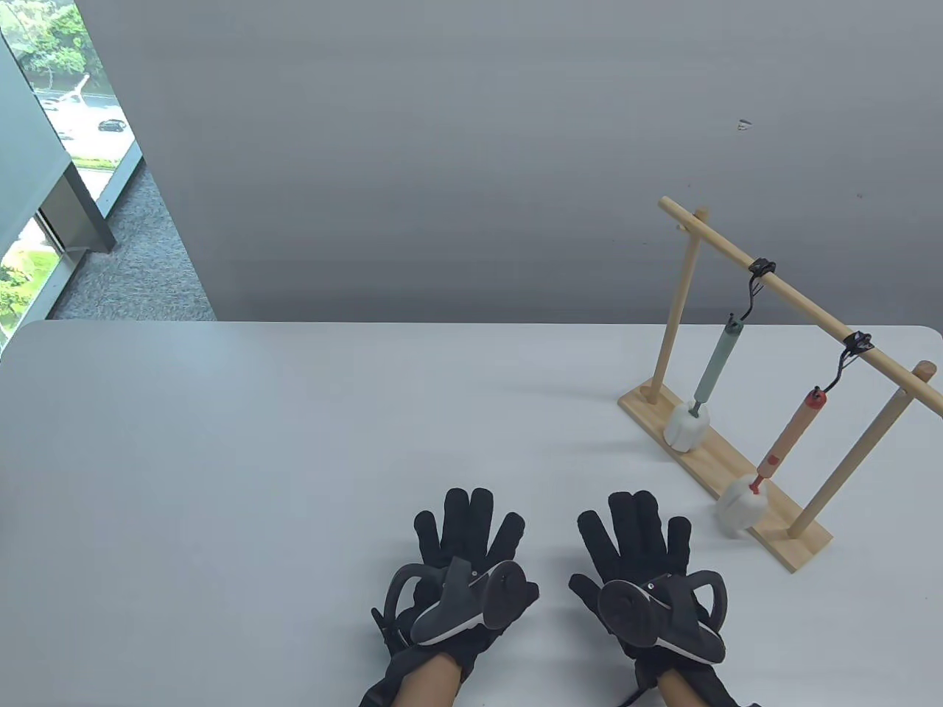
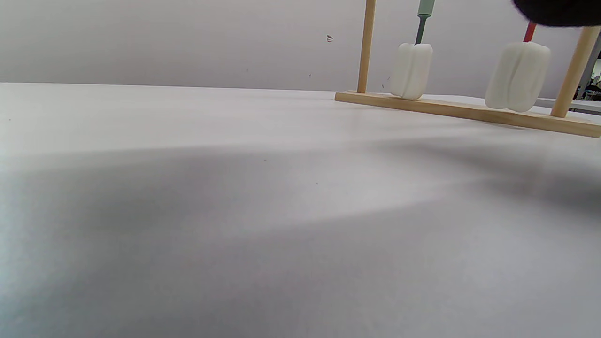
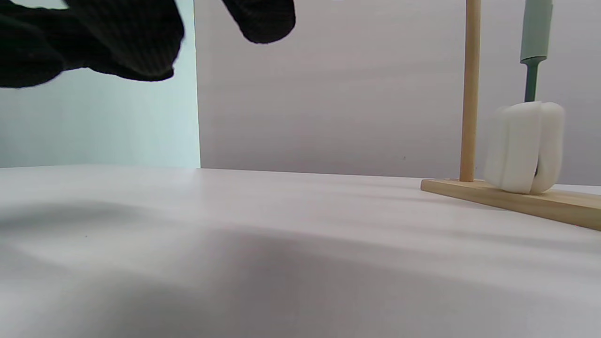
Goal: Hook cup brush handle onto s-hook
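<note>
Cup brushes already hang off the wooden rack at your two o'clock; your left hand (image 1: 471, 549) and right hand (image 1: 641, 549) lie flat, fingers spread, grasping nothing on the tabletop (image 1: 295, 456). The green-handled brush (image 1: 718, 361) and red-handled brush (image 1: 792, 431) each dangle from an s-hook (image 1: 847, 361). Judge it done; lift away gently, avoid nudging the rack (image 1: 726, 460)

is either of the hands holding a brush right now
No, the left hand and right hand lie flat on the table, while both brushes hang from the wooden rack.
</note>
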A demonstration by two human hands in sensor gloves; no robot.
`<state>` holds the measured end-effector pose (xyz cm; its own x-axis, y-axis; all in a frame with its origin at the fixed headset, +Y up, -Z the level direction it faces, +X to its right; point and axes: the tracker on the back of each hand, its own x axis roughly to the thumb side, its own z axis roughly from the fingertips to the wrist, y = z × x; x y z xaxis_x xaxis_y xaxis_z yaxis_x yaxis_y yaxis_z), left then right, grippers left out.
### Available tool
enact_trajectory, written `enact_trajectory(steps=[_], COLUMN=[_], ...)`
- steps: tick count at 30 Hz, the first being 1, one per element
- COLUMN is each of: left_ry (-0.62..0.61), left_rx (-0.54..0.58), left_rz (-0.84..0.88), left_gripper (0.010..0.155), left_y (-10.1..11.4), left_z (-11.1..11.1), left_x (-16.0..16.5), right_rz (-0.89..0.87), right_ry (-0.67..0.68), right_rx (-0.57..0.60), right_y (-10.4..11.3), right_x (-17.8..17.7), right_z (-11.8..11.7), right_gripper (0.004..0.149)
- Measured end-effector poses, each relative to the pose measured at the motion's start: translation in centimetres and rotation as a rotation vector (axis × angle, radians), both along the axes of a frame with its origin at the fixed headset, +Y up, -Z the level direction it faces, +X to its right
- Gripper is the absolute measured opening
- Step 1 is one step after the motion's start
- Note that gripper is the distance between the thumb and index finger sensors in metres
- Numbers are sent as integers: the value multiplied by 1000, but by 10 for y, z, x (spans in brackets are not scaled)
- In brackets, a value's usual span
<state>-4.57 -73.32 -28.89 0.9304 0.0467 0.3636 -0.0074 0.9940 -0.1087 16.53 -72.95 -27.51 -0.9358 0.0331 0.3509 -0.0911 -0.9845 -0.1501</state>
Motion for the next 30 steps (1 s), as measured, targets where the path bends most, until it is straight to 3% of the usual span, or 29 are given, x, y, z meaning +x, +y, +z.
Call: enact_trajectory(steps=[30], left_ry=[-47], left_rx=[-43], left_rz=[46], left_gripper=[79], left_y=[-4], left_z=[0], left_x=[-4], right_rz=[-54], right_ry=[80], right_rx=[-2], right_y=[-3], right_x=[0], right_z=[-7], right_gripper=[72])
